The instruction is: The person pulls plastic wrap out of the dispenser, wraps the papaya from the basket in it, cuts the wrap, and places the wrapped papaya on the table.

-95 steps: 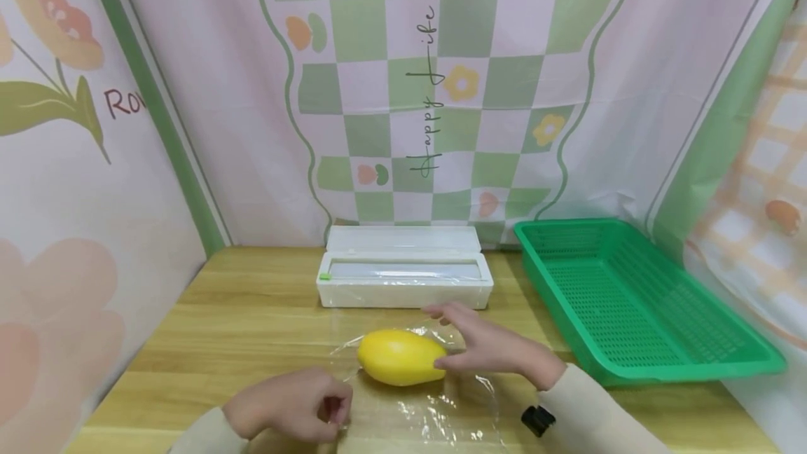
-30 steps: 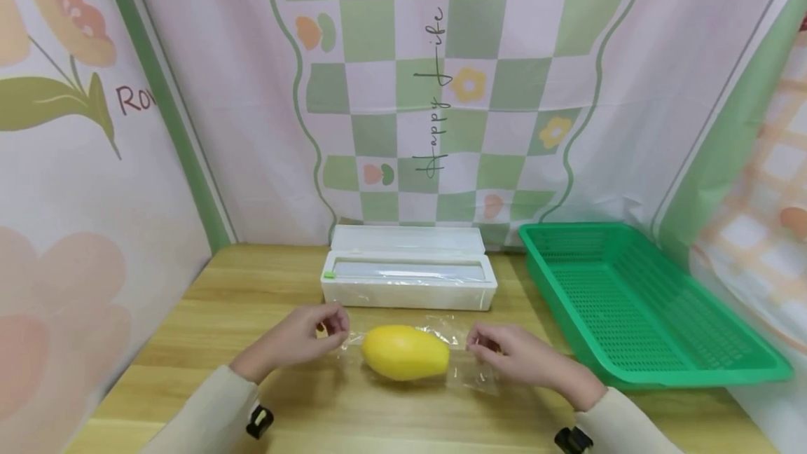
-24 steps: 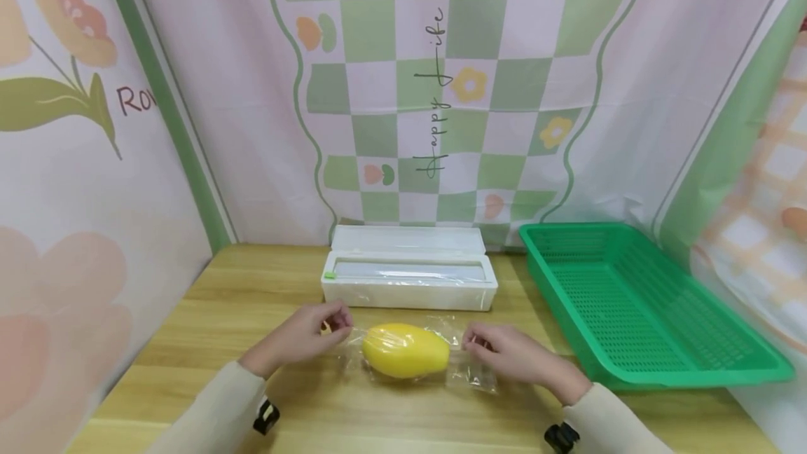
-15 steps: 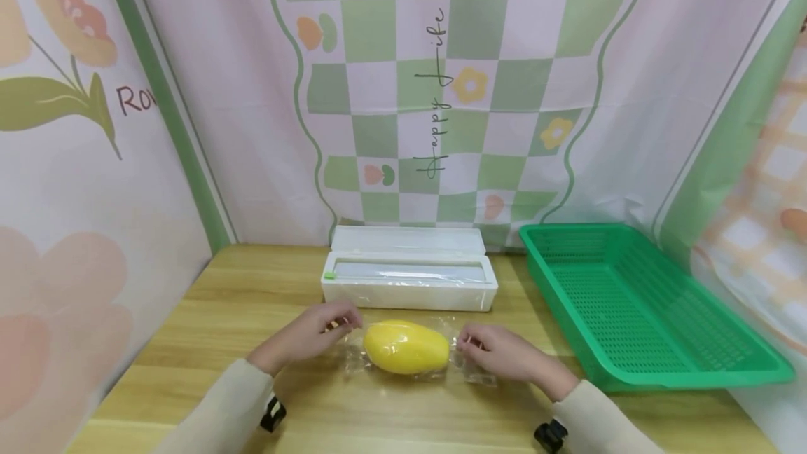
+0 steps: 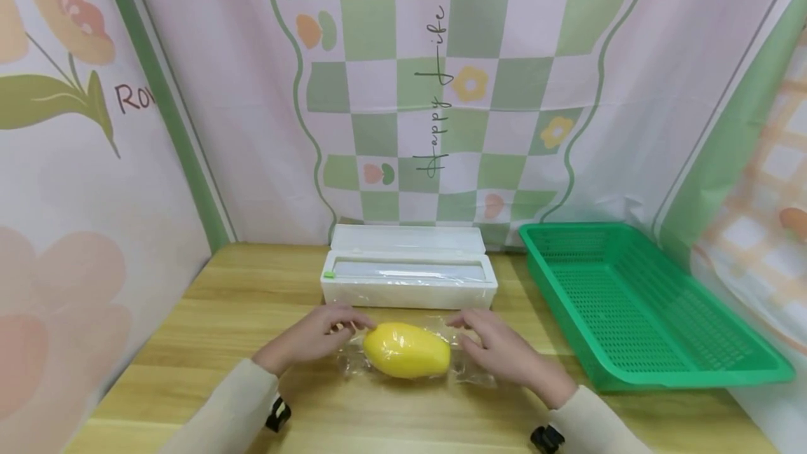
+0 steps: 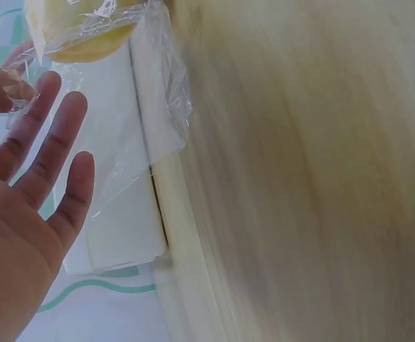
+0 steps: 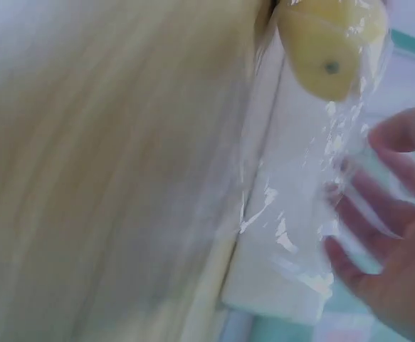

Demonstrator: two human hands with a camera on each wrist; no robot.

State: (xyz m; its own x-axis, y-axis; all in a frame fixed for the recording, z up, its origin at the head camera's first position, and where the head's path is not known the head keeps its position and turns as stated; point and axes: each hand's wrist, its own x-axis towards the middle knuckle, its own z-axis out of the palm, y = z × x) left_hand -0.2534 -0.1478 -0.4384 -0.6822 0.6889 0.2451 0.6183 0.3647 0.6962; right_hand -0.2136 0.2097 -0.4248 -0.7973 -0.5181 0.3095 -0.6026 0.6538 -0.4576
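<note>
A smooth yellow oblong fruit (image 5: 406,350), papaya-like, lies across the middle of the table inside clear plastic wrap (image 5: 471,368). The wrap covers its top and spreads out loose and crinkled at both ends. My left hand (image 5: 315,333) is at the fruit's left end, the index finger stretched to its upper left side. In the left wrist view, wrinkled film lies at the thumb, and the other fingers are extended and spread. Just beyond the fruit's right end, my right hand (image 5: 501,345) has its fingers parted and loosely bent beside the film.
Behind the fruit stands a white plastic-wrap dispenser box (image 5: 406,294), lid raised, with a green slider at its left. A green perforated basket (image 5: 693,378) sits at the right of the wooden table (image 5: 208,328). Patterned cloth (image 5: 466,26) hangs at the back and sides.
The near flap of wrap has been folded over the fruit. Both hands, which pinched the film's ends, have come inward, and their fingers have loosened and spread.
</note>
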